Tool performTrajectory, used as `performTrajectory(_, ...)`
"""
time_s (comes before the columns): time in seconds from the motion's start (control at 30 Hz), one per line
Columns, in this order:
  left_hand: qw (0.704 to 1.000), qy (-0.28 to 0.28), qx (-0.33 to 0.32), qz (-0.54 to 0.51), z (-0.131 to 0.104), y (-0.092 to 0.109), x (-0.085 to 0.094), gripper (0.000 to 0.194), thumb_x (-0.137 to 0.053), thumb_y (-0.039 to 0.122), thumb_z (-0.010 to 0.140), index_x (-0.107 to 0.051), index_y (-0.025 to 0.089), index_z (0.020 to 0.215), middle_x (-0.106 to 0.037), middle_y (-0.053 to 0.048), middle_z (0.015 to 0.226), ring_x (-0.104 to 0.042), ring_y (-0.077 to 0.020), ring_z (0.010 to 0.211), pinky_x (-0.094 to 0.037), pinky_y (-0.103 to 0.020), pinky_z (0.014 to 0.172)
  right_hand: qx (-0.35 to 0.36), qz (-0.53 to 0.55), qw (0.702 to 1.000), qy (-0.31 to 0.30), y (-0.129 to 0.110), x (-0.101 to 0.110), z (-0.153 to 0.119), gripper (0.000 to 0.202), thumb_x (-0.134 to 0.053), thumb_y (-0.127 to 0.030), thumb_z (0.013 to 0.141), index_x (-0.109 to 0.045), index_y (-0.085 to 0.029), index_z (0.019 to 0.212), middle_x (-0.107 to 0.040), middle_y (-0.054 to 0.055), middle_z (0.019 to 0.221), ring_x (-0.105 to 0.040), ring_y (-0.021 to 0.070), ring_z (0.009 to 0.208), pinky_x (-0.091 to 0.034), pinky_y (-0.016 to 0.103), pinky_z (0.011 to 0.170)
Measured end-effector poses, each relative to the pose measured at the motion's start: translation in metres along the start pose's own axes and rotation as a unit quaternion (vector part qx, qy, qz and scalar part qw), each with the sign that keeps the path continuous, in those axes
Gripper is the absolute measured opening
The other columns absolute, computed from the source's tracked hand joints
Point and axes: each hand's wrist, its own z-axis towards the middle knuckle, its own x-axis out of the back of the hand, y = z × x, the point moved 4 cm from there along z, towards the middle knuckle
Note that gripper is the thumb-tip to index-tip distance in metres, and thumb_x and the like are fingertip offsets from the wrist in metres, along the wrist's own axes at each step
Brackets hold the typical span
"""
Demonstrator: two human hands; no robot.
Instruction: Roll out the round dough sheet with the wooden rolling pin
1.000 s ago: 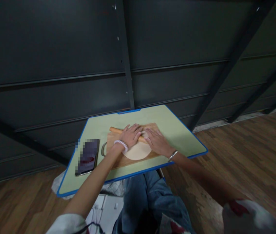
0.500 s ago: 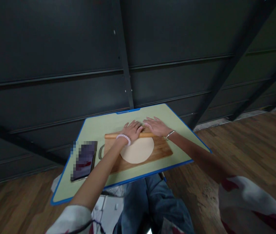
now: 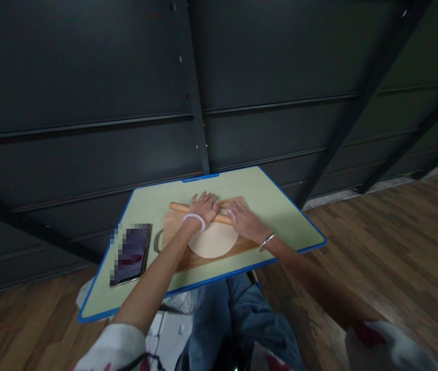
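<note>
A wooden rolling pin point(image 3: 223, 219) lies slantwise across the far part of a round, pale sheet of dough point(image 3: 214, 242). My left hand point(image 3: 204, 206) rests flat on the pin, fingers stretched forward, a beaded band round the wrist. On the pin's right part lies my right hand point(image 3: 244, 220), palm down with fingers extended; a silver bangle is on that wrist. Under the dough is a wooden cutting board point(image 3: 172, 226), partly covered by my hands and left forearm. The pin's right end is hidden under my right hand.
The board lies on a small pale-green table point(image 3: 281, 206) with a blue rim. A phone point(image 3: 132, 255), partly pixelated, lies at the left, near the board's metal handle point(image 3: 157, 240). A dark panelled wall point(image 3: 126, 154) stands behind the table. My legs point(image 3: 222, 314) are below the near edge.
The rolling pin has turned from nearly level to slanted, its right end now nearer me. My right hand has come back toward me with it; my left hand has shifted only slightly.
</note>
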Motion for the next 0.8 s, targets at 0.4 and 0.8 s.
performTrajectory(0.4, 0.996, 0.035, -0.079, 0.015, -0.027, -0.007, 0.0, 0.047, -0.028, 0.026, 0.093, -0.044, 0.017, 0.137, -0.036, -0.007, 0.149, -0.03, -0.0199, 0.138, -0.019, -0.041, 0.115, -0.084, -0.015, 0.995, 0.043, -0.086, 0.0, -0.041, 0.061, -0.039, -0.036, 0.095, -0.036, 0.007, 0.137, -0.032, 0.026, 0.146, -0.026, 0.0322, 0.138, -0.026, 0.045, 0.112)
performTrajectory(0.8, 0.993, -0.018, -0.117, 0.001, -0.068, -0.014, 0.004, 0.051, -0.017, 0.031, 0.097, -0.033, 0.017, 0.143, -0.033, -0.005, 0.15, -0.019, -0.0222, 0.142, -0.015, -0.048, 0.115, 0.018, 0.01, 0.999, 0.029, -0.117, 0.001, -0.055, 0.086, -0.039, -0.06, 0.089, -0.029, 0.008, 0.141, -0.022, 0.026, 0.15, -0.016, 0.0322, 0.141, -0.019, 0.045, 0.115)
